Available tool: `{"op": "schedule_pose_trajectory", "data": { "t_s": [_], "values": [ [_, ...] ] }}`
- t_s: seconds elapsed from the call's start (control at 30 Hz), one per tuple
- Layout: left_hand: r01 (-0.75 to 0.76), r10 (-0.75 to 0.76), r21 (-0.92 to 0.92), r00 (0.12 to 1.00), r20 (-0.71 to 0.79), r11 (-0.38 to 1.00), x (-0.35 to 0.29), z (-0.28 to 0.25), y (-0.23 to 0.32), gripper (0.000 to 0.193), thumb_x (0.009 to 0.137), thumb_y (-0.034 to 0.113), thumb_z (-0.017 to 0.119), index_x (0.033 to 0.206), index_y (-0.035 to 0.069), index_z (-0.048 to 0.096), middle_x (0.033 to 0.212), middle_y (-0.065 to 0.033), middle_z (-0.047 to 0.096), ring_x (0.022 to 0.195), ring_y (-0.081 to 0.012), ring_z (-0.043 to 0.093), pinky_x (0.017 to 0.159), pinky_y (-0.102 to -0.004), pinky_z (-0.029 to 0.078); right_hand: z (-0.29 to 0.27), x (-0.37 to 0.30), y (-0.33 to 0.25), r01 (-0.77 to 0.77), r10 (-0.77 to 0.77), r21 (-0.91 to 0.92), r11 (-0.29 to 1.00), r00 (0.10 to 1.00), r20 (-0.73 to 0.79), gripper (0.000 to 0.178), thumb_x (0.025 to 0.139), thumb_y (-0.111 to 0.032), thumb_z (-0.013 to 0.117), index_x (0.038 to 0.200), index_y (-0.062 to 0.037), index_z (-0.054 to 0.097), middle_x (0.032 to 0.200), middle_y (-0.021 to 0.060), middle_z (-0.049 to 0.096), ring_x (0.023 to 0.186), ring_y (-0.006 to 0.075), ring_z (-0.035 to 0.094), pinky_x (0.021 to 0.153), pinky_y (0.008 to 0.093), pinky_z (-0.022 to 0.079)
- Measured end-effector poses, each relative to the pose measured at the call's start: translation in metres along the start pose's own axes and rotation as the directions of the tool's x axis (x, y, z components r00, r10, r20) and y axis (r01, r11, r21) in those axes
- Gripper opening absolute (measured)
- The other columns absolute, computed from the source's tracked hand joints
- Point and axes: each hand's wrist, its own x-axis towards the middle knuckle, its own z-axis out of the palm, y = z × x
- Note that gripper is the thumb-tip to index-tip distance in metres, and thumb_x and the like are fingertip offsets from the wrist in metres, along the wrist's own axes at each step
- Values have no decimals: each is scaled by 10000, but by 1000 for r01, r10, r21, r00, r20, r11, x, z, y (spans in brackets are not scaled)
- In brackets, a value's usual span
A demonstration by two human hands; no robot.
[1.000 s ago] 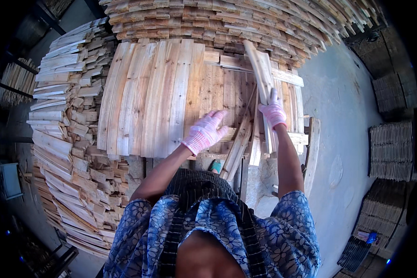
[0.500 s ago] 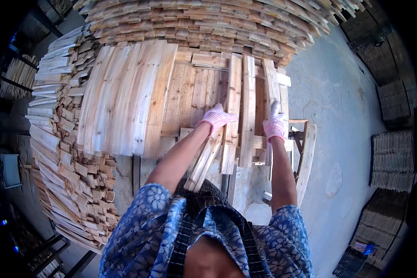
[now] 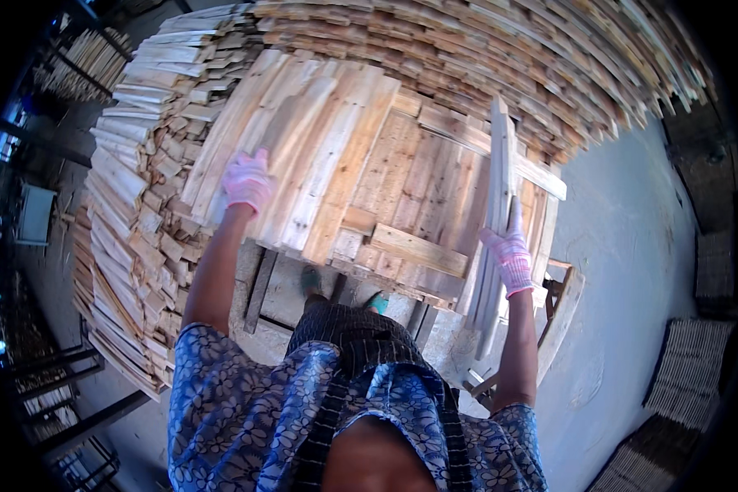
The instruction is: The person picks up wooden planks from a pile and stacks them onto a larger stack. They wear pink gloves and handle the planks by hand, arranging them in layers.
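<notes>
My left hand [image 3: 248,182], in a pink-and-white glove, is over the left part of a row of pale wooden boards [image 3: 324,160]. Its fingers are spread, a little blurred, and hold nothing; whether they touch the wood I cannot tell. On the right, my gloved right hand [image 3: 508,256] grips a few narrow wooden planks [image 3: 500,156] bunched together lengthwise. Between the hands lies a panel of side-by-side boards [image 3: 414,193], with a short crosspiece [image 3: 421,250] at its near end and another crosspiece [image 3: 455,129] at the far end.
A long stack of boards [image 3: 467,61] rises behind the bench. Piled wood [image 3: 143,180] lines the left side. A wooden frame [image 3: 559,316] stands off the bench's right end. Bundled slats [image 3: 689,369] rest at the far right on the grey floor [image 3: 615,246].
My left hand has let go of the narrow planks and moved left over the board row. The separate planks are now bunched in my right hand, uncovering the panel. The view has turned.
</notes>
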Motion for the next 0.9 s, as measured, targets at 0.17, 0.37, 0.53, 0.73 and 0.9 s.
{"op": "schedule_pose_trajectory", "data": {
  "t_s": [0.17,0.37,0.53,0.73,0.9],
  "values": [
    [-182,168,-165,981,-95,969,-30,43,-29,699,921,436,635,1555,341,357,1423,-222,487,1338,-412,457,1119,-536,369,138,44,-24,22,-22,-87,996,1000,5,1022,845,-206,773,1632,-81,133,1204,179,681,1036,250,671,916,344,519],
    [-189,190,-423,981,-40,886,-14,12,-44,680,938,401,624,1555,282,366,1389,-224,509,1302,-439,479,1098,-529,401,273,59,-52,-57,-23,-557,828,991,-135,869,930,-371,631,1627,-165,154,1386,384,413,1144,523,607,1021,491,480],
    [-238,246,-442,968,-39,865,32,-21,-8,732,923,439,620,1562,224,337,1373,-242,505,1257,-450,506,1052,-536,447,275,60,-64,-173,119,-484,858,983,-140,855,889,-390,665,1607,-191,246,1327,350,486,1179,508,584,1013,503,487],
    [-245,282,-318,957,74,916,53,10,-5,783,908,433,643,1582,244,291,1397,-249,494,1282,-440,501,1064,-518,443,165,35,-81,-253,131,-602,758,962,-239,798,837,-277,710,1551,-208,359,1293,248,524,1166,386,633,950,483,533],
    [-322,314,-574,942,-117,753,19,-12,56,816,885,431,689,1581,264,297,1368,-301,485,1292,-467,504,1071,-510,448,29,26,23,-397,22,-795,458,899,-437,781,868,-221,645,1575,-221,313,1431,305,439,1245,479,546,1026,503,482]
  ]
}}
